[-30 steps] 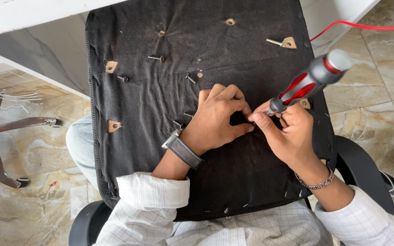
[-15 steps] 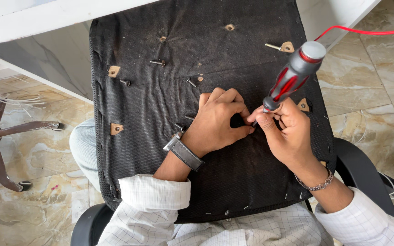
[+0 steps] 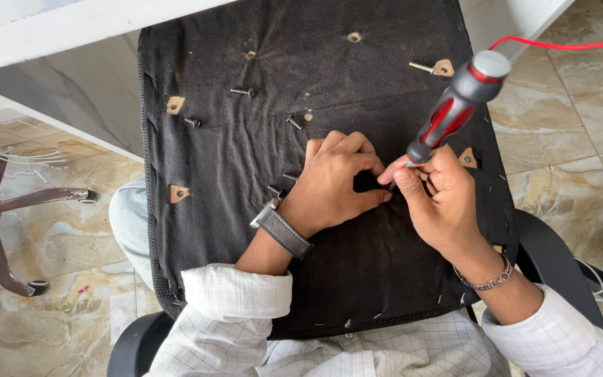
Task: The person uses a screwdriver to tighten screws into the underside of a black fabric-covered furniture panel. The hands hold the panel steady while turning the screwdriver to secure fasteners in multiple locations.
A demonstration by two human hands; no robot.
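Note:
A black fabric-covered chair seat lies upside down across my lap. My right hand grips a red, black and grey screwdriver low on its shaft, handle tilted up to the right, tip down at the seat's middle. My left hand, with a dark wristwatch, rests curled on the fabric, fingertips against the tip; whatever it pinches is hidden. Several screws stick out of the seat, beside small tan patches.
A white desk edge runs along the top left. A chair's metal star base stands on the marble floor at the left. A red cable crosses the top right. Black armrests flank my lap.
The screwdriver handle has swung from lying low toward the right to a more upright tilt. Both hands stay at the same spot on the seat.

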